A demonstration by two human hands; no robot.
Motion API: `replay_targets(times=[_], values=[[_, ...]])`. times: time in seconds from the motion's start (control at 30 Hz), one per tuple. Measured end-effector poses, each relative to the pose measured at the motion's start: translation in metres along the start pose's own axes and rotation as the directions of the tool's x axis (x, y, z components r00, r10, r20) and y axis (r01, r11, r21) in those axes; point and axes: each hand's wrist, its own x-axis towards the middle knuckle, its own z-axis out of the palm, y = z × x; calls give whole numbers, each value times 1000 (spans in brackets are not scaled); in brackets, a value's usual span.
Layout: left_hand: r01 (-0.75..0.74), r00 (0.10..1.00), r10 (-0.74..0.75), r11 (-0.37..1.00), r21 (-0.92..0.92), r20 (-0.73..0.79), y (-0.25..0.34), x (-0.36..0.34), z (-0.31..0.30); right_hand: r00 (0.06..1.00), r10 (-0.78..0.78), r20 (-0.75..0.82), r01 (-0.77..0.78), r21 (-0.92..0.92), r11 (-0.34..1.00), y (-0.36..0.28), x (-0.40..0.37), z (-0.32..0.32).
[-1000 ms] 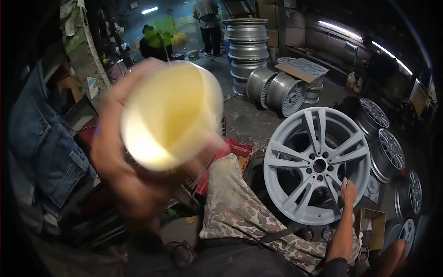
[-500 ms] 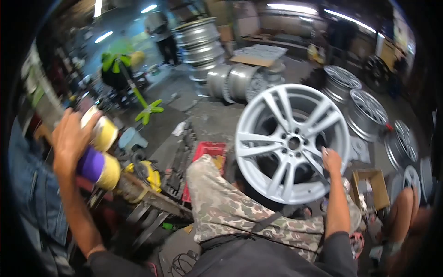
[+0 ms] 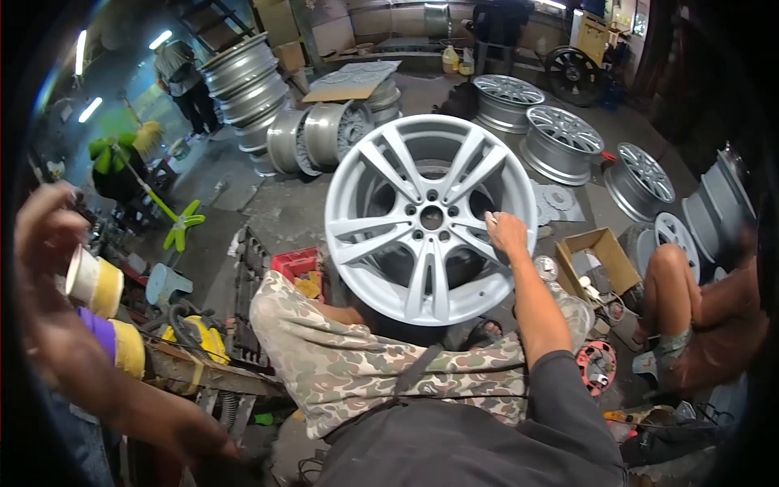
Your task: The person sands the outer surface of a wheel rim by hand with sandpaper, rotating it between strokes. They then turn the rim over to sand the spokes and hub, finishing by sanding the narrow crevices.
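A silver-grey alloy wheel (image 3: 346, 191) with paired spokes stands tilted in front of my knees, its face turned up towards me. My right hand (image 3: 508, 235) is closed at one of its right-hand spokes, fingertips curled over the spoke's edge. Far to the left, my left hand (image 3: 50, 215) is raised and smeared by motion. Just beside it are a white-and-yellow roll (image 3: 96, 282) and a purple-and-yellow roll (image 3: 118, 341), resting on a cluttered wooden bench (image 3: 203, 375). My left forearm crosses in front of the bench's near end.
Silver wheels (image 3: 564, 142) line the right side; more are stacked (image 3: 247, 89) behind. A cardboard box (image 3: 596, 264) and a seated person's knee (image 3: 669, 280) are at right. A red crate (image 3: 299, 264) sits left of the wheel. Two people stand farther back.
My view has swung right, so the wheel appears farther left. My left hand has come off the rolls and is moving. The right hand stays at the same spoke.
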Motion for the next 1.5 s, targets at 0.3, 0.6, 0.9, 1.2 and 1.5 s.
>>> replay_targets(times=[0.3,0.6,0.9,1.2,1.5], values=[[55,950,-71,997,62,305,13,95,-17,996,-38,-82,35,-38,999,-5,-2,-6],[99,924,-228,918,383,307,-75,76,18,995,-61,-83,67,70,995,-1,-2,-6],[116,897,-288,885,451,334,-109,69,40,997,-57,-60,66,161,985,10,-8,-8],[148,918,-259,927,345,299,-161,69,48,998,-54,-33,55,18,998,46,4,33],[78,994,-15,802,-592,111,-123,55,127,919,-366,145,362,52,931,20,-4,-46]])
